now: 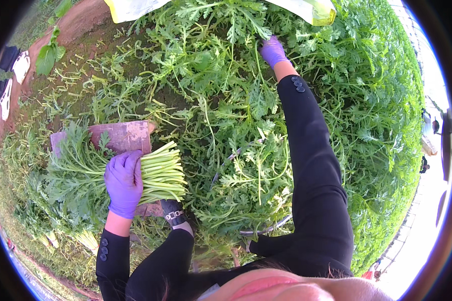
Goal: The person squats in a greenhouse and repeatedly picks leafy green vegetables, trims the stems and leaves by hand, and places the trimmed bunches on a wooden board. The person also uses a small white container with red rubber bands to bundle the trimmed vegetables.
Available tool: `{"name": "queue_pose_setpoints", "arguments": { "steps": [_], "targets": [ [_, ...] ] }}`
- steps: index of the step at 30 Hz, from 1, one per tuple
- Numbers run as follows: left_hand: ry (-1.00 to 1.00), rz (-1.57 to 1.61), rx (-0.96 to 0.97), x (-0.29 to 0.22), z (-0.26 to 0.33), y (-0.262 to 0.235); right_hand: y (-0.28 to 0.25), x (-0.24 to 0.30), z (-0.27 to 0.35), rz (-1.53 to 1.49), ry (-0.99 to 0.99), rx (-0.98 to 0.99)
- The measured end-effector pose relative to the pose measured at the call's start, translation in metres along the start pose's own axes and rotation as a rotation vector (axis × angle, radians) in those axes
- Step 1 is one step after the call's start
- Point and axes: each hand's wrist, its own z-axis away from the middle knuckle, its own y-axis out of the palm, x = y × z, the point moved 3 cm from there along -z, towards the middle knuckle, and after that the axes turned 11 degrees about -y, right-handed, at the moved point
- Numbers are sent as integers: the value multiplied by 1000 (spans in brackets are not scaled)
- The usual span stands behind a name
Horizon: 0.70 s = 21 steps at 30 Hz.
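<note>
A thick bunch of chrysanthemum greens (160,173) lies sideways, its pale cut stems to the right and its leaves to the left. My left hand (124,181), in a purple glove, is wrapped over it where leaves meet stems. Beneath the bunch shows a worn, reddish-brown board (128,136). Farther off, my right hand (272,51), also gloved in purple, reaches in among the growing greens (251,95). Leaves hide its fingertips, so I cannot tell whether it grips a stem.
More bundles with pale stem ends (88,241) lie at the lower left. White-and-yellow plastic bags (311,11) stand at the far edge. Dense greens (376,135) fill the right side. Another person's white shoes (21,66) are at the far left. Trimmings litter the soil.
</note>
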Motion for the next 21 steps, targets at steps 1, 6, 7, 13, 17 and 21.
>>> {"name": "queue_pose_setpoints", "arguments": {
  "steps": [1,6,7,13,17,21],
  "targets": [
    [-5,-6,5,0,-1,0,2,-2,-7,-101,81,-14],
    [1,-23,8,-1,-2,1,-3,9,7,23,85,413],
    [-4,-29,10,-1,-1,1,-10,16,16,54,-37,423],
    [2,-28,-1,-3,-3,2,-23,52,46,31,-385,173],
    [-12,-21,18,-3,-3,0,32,96,0,-619,-163,511],
    [-31,-26,31,2,-1,1,79,164,-34,-1048,103,455]
  ]
}}
